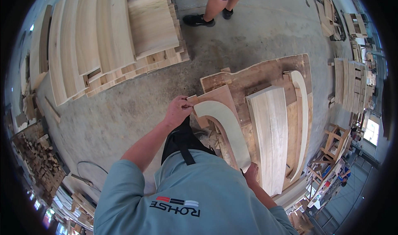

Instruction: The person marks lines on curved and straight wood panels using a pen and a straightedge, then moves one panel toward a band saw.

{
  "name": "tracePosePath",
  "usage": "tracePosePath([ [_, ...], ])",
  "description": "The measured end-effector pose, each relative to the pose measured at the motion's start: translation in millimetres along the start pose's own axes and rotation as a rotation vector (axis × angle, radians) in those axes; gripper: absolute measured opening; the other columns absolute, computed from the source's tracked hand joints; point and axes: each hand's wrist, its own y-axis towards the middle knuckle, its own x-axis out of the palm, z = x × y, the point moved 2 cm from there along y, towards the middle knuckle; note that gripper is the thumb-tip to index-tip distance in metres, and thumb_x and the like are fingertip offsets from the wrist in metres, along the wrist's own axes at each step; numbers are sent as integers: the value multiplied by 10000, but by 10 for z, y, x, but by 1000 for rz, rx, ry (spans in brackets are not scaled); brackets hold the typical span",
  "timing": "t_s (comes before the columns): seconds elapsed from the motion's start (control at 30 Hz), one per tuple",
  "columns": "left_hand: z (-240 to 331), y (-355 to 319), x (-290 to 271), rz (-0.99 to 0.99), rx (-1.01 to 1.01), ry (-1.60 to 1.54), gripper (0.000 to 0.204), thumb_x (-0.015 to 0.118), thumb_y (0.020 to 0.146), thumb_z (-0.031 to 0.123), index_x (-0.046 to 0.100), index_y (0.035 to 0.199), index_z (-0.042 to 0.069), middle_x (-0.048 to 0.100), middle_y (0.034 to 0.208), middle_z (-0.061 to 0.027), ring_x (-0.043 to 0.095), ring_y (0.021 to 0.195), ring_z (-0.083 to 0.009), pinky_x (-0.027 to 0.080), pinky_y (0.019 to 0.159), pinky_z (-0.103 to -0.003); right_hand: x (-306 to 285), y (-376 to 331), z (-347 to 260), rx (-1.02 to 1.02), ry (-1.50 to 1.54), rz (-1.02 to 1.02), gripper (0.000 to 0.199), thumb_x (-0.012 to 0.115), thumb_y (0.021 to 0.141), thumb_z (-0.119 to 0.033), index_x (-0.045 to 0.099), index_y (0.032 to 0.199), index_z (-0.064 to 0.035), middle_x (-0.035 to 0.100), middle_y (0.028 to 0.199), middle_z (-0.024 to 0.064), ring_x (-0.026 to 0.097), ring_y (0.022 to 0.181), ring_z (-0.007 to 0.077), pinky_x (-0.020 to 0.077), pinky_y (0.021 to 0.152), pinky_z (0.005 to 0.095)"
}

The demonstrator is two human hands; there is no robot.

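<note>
Your left hand (181, 107) touches the curved wood piece (232, 125) at its far end, your right hand (251, 173) its near end; can't tell if either's clamped. Small block (192, 98) just ahead of your left. Planks (269, 139) close beside your right; board stack (103, 32) well forward of your left.

Workpiece (233, 131) left on the worktop (265, 73), board (271, 139) midway, strip (304, 119) right — plank stack (105, 27) ahead, to the left
</note>
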Motion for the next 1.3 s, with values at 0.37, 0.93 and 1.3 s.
tracePosePath([
  [0.37,4,-38,10,29,-3,43,170,717,807,42,778,962,11,632,1219,-155,690,994,-241,566,846,-317,-77,-50,-74,-15,-52,-24,1001,941,632,-432,422,1335,55,477,1308,233,446,1257,430,410,1076,501],
  [0.93,31,-48,19,63,12,99,149,723,815,36,765,952,-2,654,1174,-138,680,1024,-234,553,846,-320,-105,-72,-109,-9,-30,-2,879,931,619,-220,442,1309,19,496,1289,218,463,1231,419,417,1065,506],
  [1.3,477,-682,555,-214,532,527,218,677,832,122,721,1040,76,659,1127,-114,600,1094,-345,489,961,-451,-128,-88,-111,-5,-20,0,873,938,619,-234,444,1296,14,504,1274,220,470,1214,419,421,1056,517],
])
